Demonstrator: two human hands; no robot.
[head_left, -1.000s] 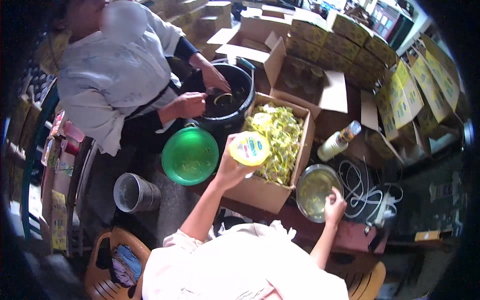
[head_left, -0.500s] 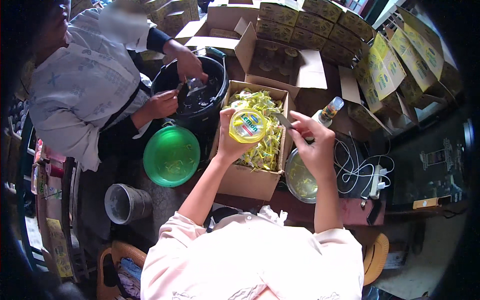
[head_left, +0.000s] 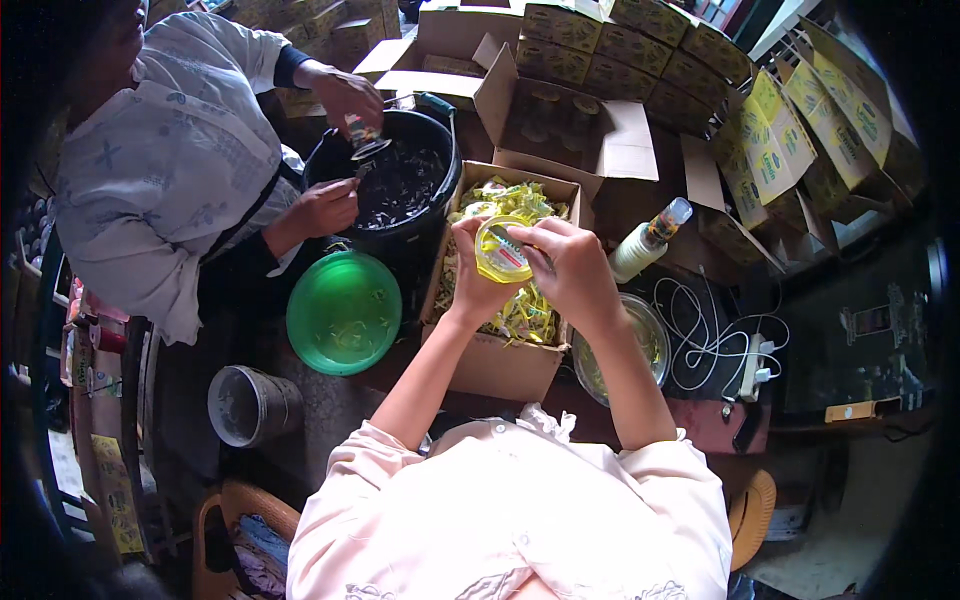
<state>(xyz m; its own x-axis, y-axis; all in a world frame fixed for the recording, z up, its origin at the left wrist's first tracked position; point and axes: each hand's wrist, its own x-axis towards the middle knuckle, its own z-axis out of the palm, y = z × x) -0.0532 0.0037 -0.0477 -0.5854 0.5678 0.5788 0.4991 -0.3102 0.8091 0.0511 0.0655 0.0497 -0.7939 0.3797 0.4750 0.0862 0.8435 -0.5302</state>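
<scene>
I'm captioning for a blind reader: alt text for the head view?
Left hand holds a yellow-rimmed tub above a carton of yellow strips, right hand at its top; a co-worker holds a cup over a black bucket.

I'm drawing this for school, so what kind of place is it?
Probably a small packing workshop: yellow boxes stand stacked, a brown carton holds yellow scraps, and a co-worker works over a black bucket.

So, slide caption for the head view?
Above a box of scraps, left hand holds a yellow tub, right hand at its top.
</scene>
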